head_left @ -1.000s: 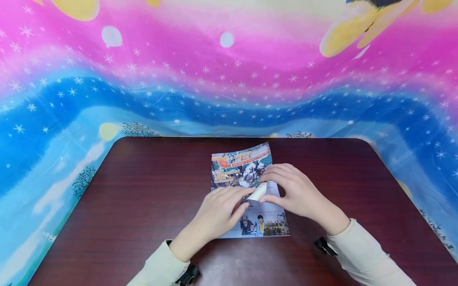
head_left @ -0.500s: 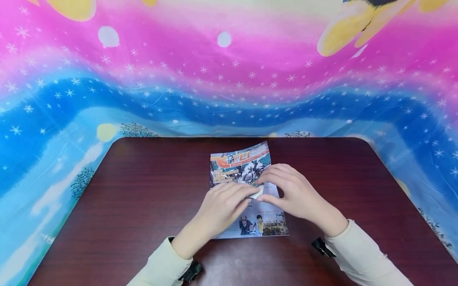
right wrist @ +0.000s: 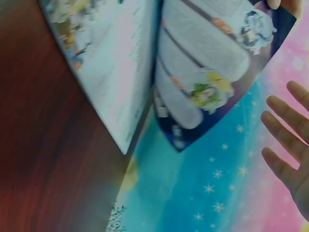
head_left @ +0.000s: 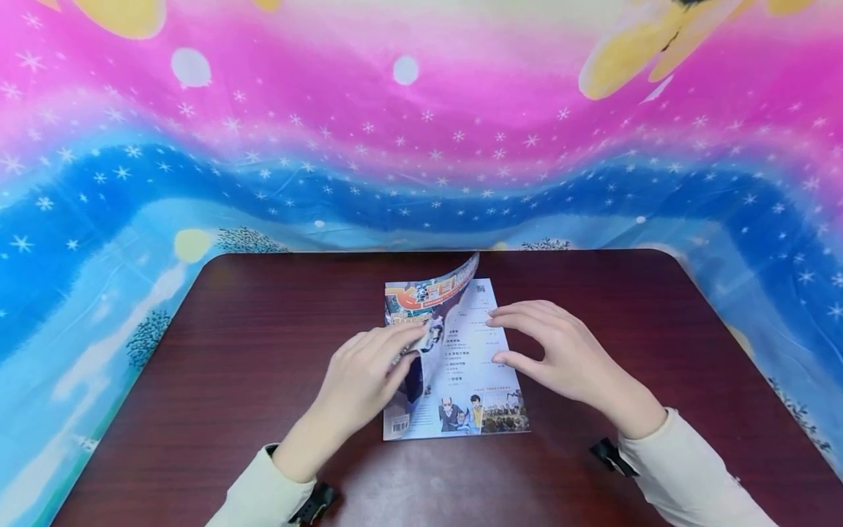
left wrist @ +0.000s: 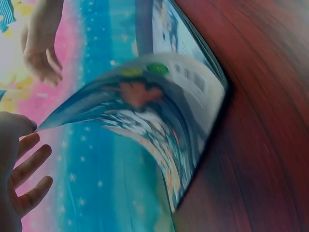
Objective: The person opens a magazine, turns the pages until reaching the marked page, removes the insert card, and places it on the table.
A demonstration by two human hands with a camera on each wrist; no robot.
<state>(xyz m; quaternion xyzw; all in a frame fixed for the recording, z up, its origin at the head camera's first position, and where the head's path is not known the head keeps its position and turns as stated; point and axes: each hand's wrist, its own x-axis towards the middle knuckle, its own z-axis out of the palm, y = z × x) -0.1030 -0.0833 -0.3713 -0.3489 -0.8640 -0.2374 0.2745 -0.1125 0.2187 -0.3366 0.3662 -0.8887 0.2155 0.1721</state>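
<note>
Magazine (head_left: 461, 366) on table (head_left: 230, 366), centre; backdrop cloth (head_left: 421, 146) behind table.

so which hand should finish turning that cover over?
Left, probably. The left hand already pinches the lifted cover at its edge, while the right hand hovers open over the inside page.

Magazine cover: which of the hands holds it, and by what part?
The left hand pinches the cover of the magazine at its free right edge, lifting it leftward. The right hand holds nothing, fingers spread over the exposed page.
</note>
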